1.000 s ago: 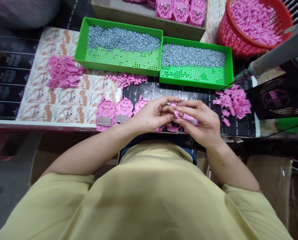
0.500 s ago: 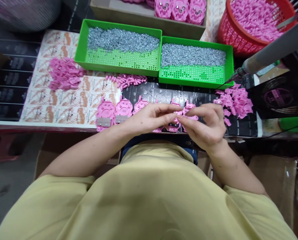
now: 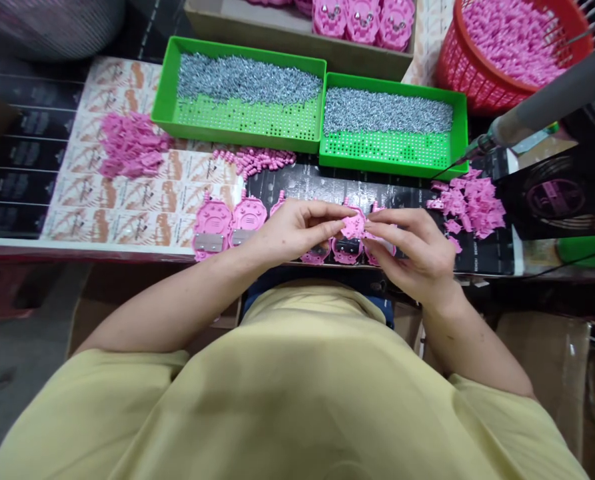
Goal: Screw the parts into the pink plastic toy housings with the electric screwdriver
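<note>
My left hand (image 3: 292, 232) and my right hand (image 3: 417, 257) meet over the table's near edge. Their fingertips pinch a small pink plastic part (image 3: 352, 227) between them. Under the hands lies a row of pink plastic housings (image 3: 230, 223), two on the left showing metal plates. More housings (image 3: 346, 249) are half hidden beneath my fingers.
Two green trays (image 3: 311, 137) of small metal screws sit behind the row. Heaps of small pink parts lie at left (image 3: 130, 143), centre (image 3: 257, 160) and right (image 3: 470, 200). A red basket (image 3: 454, 73) of pink pieces and a cardboard box (image 3: 277, 30) stand at the back. A grey tool handle (image 3: 547, 103) hangs at right.
The fingers of both hands have shifted slightly and turned the small pink part, which now sits a little higher between the fingertips. The view has barely moved.
</note>
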{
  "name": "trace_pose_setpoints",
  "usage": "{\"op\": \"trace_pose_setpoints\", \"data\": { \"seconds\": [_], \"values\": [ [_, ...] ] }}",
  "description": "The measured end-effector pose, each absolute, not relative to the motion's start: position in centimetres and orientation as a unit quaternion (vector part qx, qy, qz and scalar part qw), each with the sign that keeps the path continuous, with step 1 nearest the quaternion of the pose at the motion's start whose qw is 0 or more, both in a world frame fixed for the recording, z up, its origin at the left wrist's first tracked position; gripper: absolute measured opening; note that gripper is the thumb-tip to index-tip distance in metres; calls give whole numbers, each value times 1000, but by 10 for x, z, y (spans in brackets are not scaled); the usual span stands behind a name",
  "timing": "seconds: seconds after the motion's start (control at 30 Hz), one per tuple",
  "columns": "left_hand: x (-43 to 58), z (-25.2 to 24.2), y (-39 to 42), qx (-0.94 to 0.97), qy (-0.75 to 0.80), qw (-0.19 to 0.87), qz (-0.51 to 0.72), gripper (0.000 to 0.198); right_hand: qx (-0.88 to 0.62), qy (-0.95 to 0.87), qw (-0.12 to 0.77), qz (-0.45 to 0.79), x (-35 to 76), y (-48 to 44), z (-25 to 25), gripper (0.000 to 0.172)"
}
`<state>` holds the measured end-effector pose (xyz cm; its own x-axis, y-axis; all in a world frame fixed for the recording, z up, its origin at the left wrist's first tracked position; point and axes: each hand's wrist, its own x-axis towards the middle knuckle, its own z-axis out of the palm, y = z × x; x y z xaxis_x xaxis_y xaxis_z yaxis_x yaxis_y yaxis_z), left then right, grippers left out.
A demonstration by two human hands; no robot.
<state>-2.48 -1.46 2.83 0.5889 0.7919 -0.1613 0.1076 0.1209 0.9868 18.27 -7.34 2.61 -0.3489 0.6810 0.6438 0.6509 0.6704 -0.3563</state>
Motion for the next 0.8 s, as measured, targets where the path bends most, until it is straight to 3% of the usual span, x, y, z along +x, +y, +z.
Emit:
{"op": "trace_pose_setpoints", "data": {
  "seconds": [0.37, 0.43, 0.6, 0.67, 0.8],
  "values": [
    [-21, 23, -20, 649, 338, 605, 315, 33, -426, -824, 367, -67, 171, -74, 23, 27],
    [-26, 22, -21, 734, 336, 498, 317, 30, -426, -829, 358, -47, 175, -71, 20, 26],
    [-36, 17, -30, 912, 279, 95, 284, 22, -492, -814, 305, -45, 191, -55, 6, 16],
    [-35, 12, -36, 936, 230, 23, 265, 17, -497, -820, 276, -59, 193, -50, 0, 15],
    [-28, 0, -44, 952, 198, -23, 233, 20, -490, -831, 250, -82, 187, -43, -9, 16]
  ]
}}
